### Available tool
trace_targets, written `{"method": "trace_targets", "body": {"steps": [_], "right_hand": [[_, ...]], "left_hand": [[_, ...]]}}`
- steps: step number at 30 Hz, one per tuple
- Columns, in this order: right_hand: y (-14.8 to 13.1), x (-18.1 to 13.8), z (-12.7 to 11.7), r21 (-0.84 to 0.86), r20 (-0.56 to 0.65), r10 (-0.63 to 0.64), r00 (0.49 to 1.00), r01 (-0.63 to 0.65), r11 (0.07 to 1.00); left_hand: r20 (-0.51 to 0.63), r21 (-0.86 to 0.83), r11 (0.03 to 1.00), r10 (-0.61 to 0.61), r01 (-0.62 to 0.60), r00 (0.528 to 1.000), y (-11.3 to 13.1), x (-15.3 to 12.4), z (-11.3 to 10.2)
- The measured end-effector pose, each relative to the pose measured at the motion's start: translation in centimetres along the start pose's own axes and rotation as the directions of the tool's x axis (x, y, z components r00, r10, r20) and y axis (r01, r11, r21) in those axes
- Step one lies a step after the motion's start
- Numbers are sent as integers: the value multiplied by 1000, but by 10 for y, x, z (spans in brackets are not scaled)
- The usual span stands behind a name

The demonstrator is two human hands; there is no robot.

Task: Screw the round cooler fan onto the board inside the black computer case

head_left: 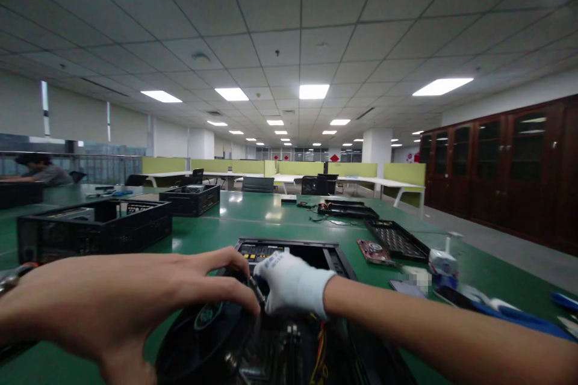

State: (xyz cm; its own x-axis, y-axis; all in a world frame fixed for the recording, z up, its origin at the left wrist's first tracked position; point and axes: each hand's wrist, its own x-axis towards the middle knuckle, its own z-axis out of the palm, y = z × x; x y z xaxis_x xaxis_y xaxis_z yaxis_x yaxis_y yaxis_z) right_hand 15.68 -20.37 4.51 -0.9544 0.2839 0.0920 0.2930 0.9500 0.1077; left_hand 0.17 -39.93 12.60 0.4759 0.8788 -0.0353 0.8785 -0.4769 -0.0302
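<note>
Hands meet over an open case at the desk's near edge: a gloved right hand's fingers pinch a dark part, while the bare left hand arches above a black fan, fingers parted, their grip impossible to tell. Toward the right edge lies a red card; near the far edge, a white box.

The right hand wears a white glove with little blue marks at ten o'clock on it. The left hand is bare.
</note>
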Motion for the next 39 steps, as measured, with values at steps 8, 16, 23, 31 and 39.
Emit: {"method": "trace_targets", "body": {"steps": [8, 16, 23, 31, 39], "right_hand": [[70, -106, -38, 513, -544, 467, 697, -164, 843], [144, -184, 68, 878, -412, 858, 306, -117, 463], [156, -195, 115, 910, -355, 888, 293, -109, 400], [138, -192, 112, 851, -370, 857, 358, -239, 467], [141, -186, 132, 839, -338, 838, 428, -266, 475]], "left_hand": [[175, 162, 984, 40, -68, 984, 4, 69, 33], [257, 282, 933, 152, -225, 954, -13, 120, 72], [343, 245, 951, 96, -187, 934, -26, 133, 100], [361, 244, 956, 66, -162, 930, -20, 131, 98], [338, 278, 940, 97, -198, 936, -15, 131, 96]]}}
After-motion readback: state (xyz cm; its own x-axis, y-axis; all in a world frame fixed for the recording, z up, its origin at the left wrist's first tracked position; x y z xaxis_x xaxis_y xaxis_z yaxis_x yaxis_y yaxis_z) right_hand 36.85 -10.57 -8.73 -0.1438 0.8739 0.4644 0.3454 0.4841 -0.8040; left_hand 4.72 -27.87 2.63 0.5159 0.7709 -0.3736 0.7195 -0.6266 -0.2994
